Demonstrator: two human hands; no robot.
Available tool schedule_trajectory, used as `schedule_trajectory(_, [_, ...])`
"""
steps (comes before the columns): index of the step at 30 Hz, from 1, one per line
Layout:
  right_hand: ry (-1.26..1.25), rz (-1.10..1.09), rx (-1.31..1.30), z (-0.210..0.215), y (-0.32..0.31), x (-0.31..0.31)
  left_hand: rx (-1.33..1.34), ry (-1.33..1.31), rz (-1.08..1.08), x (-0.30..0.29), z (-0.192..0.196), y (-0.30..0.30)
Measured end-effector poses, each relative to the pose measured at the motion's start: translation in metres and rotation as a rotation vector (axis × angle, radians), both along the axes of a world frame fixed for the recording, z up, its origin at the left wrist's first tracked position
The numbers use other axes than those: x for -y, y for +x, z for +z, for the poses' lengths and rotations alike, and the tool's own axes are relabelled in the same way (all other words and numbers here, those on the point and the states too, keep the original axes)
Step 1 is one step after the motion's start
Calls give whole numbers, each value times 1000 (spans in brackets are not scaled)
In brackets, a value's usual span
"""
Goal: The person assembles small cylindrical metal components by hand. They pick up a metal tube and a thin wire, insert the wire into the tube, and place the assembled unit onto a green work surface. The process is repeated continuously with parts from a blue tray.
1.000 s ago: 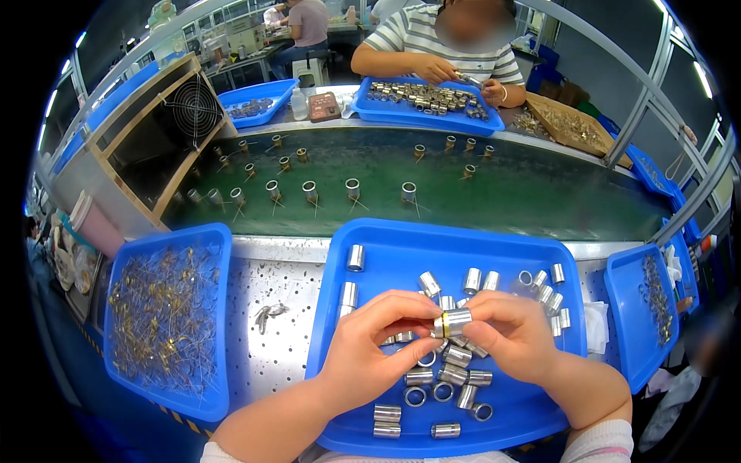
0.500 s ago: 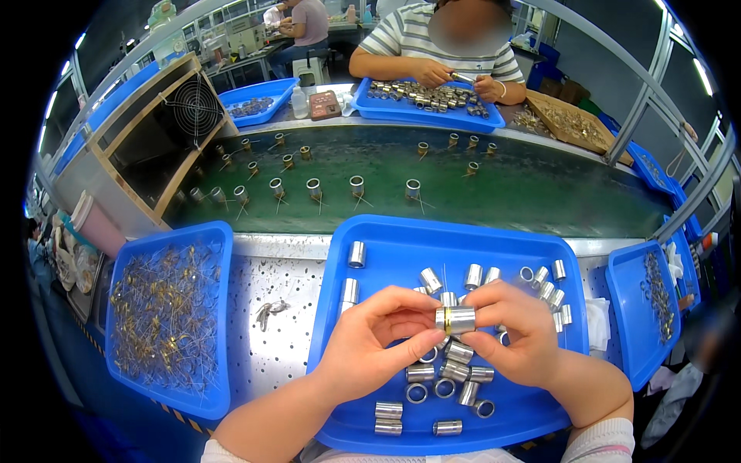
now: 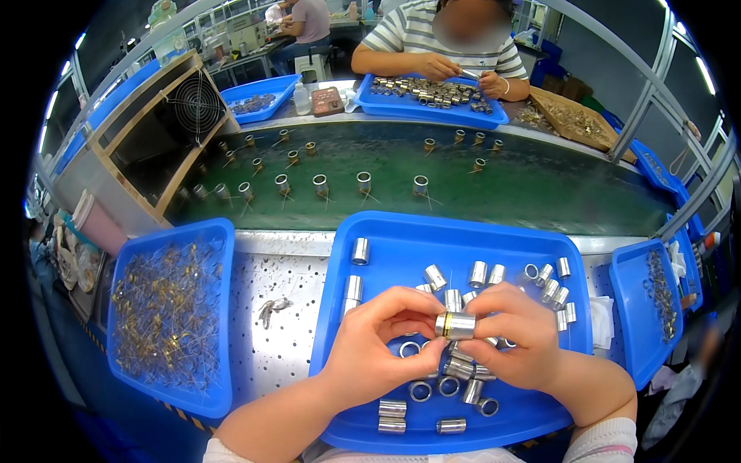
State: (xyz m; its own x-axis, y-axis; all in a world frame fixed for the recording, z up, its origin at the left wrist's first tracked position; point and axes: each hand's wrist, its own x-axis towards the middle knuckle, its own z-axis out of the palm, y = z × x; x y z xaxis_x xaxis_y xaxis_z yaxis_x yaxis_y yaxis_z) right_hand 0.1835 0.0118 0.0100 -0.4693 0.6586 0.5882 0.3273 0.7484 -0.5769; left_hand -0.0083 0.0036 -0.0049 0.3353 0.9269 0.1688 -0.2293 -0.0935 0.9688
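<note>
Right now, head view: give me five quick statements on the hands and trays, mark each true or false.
1. Both hands hold one small silver sleeve with a brass band at one end. True: the left hand and right hand pinch the sleeve between their fingertips.
2. The sleeve is held over the green belt. False: it is over the middle blue tray, short of the green belt.
3. The blue tray on the left holds thin brass wire parts. True.
4. The green belt is bare. False: a row of small metal parts stands on it.
5. A person in a striped shirt works across the belt. True.
</note>
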Motion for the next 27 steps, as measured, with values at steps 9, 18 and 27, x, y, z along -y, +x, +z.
schedule_trajectory(9, [75, 2, -13, -3, 0, -2, 156, -93, -69, -2, -4, -2])
schedule_trajectory(18, [201, 26, 2, -2, 1, -6, 157, -329, -217, -4, 5, -8])
schedule_trajectory(27, [80, 72, 14, 0, -2, 0, 192, -207, -202, -3, -3, -6])
